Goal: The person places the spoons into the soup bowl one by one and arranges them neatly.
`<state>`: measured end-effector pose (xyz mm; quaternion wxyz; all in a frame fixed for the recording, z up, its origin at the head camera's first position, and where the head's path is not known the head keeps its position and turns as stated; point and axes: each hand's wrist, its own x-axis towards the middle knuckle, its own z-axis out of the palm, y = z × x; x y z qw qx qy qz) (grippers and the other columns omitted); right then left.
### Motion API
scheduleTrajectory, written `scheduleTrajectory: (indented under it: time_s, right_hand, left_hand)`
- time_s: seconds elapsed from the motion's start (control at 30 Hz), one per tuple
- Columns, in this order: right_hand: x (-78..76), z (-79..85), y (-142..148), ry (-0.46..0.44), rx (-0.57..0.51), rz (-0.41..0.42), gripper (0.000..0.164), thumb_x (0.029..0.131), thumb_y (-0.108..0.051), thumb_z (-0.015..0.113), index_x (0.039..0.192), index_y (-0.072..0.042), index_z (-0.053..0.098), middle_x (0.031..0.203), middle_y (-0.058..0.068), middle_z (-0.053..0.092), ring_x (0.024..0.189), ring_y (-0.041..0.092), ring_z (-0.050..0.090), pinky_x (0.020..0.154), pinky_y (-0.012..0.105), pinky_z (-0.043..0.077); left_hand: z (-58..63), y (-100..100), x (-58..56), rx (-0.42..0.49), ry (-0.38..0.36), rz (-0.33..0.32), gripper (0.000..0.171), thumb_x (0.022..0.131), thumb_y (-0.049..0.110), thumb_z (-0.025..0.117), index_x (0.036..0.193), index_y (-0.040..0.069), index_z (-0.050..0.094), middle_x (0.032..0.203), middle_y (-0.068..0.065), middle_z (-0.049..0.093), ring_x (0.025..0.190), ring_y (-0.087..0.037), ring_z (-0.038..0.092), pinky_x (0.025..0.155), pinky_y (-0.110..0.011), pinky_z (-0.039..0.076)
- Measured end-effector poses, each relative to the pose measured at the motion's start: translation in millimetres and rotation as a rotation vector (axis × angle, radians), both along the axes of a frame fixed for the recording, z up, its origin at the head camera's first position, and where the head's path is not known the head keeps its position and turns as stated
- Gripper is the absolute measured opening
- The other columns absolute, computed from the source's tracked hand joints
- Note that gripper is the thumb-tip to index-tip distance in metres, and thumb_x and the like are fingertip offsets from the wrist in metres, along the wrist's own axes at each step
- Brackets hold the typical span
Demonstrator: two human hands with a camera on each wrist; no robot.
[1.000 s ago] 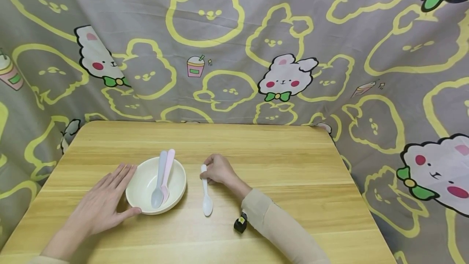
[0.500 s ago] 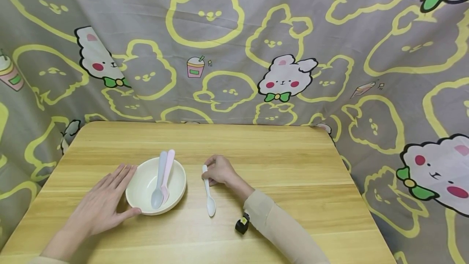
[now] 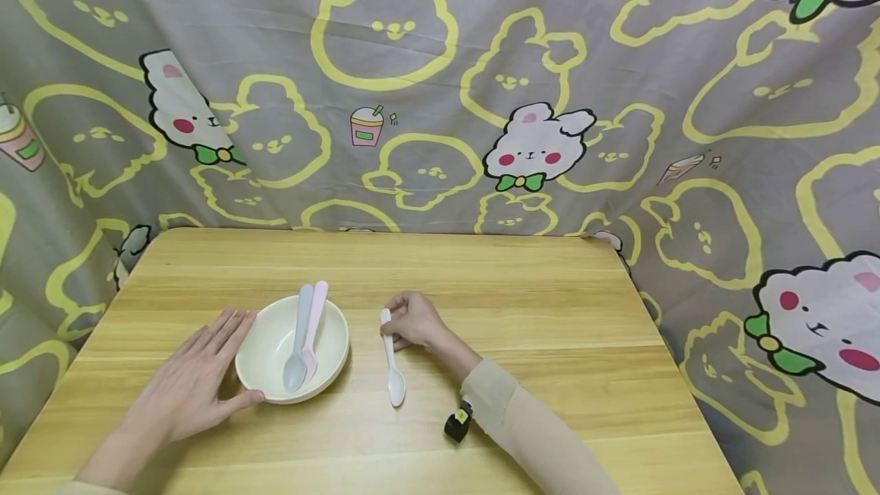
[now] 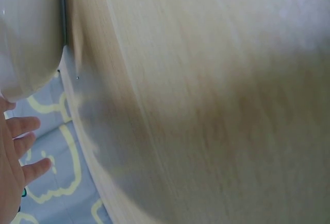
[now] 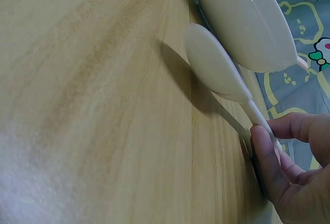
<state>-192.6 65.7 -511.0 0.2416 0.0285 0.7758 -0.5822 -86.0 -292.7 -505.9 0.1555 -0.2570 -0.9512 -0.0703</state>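
Two spoons, one grey-blue (image 3: 297,361) and one pink (image 3: 318,313), lean inside a cream bowl (image 3: 258,342) on the left half of the table. My left hand (image 3: 192,376) touches the bowl's left side, its fingers straight and the thumb spread toward the near rim. To the right of the bowl, my right hand (image 3: 415,323) pinches a white spoon (image 3: 396,386) by its handle. The bowl of this spoon points toward me. In the right wrist view the white spoon (image 5: 216,64) is held just off the tabletop, with its shadow beneath.
The wooden table (image 3: 550,304) reaches back to a grey curtain (image 3: 426,113) printed with yellow outlines and white rabbits. A black wrist device (image 3: 457,422) hangs at the right sleeve (image 3: 536,426).
The white spoon has shifted slightly right, its bowl end swinging a little to the right in my right hand. The left hand and the cream bowl stay in place.
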Motion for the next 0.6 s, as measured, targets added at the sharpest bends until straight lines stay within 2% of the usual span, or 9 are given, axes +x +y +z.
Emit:
scheduleTrajectory:
  time_s: [0.6]
  right_hand:
    - [1.7,-2.9,7.7,0.013,-0.064,-0.031,0.042,0.084,0.010,0.077,0.122,0.004,0.061,0.092,0.010,0.063,0.062,0.018,0.067,0.061,0.034,0.068]
  left_hand:
    - [-0.5,-0.1,-0.7,-0.005,-0.005,0.006,0.121,0.079,0.073,0.075,0.168,0.007,0.026,0.161,-0.024,0.048,0.168,-0.011,0.001,0.129,-0.013,-0.015]
